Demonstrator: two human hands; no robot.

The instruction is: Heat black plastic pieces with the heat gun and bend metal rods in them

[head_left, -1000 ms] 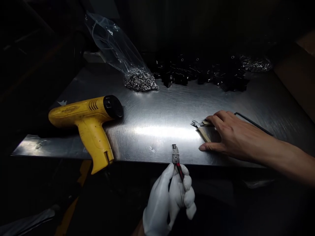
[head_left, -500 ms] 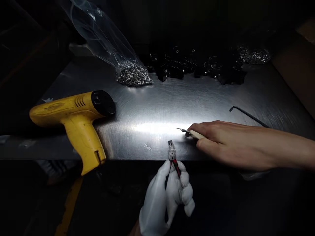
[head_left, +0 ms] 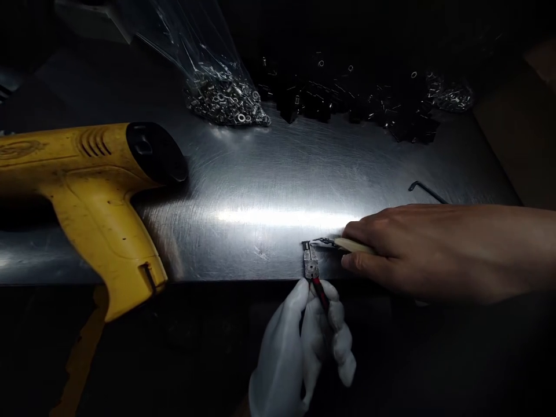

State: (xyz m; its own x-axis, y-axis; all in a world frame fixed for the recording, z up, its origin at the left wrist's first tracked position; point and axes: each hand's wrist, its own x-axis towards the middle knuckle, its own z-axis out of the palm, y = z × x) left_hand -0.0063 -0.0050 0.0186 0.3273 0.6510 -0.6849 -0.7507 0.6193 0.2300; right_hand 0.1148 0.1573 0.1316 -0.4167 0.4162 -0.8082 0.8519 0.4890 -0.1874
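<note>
My left hand (head_left: 299, 341), in a white glove, is closed around the red and black handles of small pliers (head_left: 311, 267). The plier jaws point away from me over the table's front edge and hold a small dark part (head_left: 306, 245). Bare, my right hand (head_left: 417, 249) pinches the cream handle of a slim tool (head_left: 354, 246) with a thin, dark pointed tip. That tip points left and lies just right of the small dark part; whether they touch I cannot tell.
On the scratched metal table (head_left: 269, 174), a yellow pistol-shaped power tool (head_left: 104, 191) lies left. Behind are a clear bag of small metal rings (head_left: 230, 98), a dark pile of black parts (head_left: 347, 101), and another bag of metal pieces (head_left: 454, 97). A bent rod (head_left: 428, 190) lies right.
The slim tool's tip has come down close to the part in the pliers. The view has shifted, so the yellow power tool appears larger and further left.
</note>
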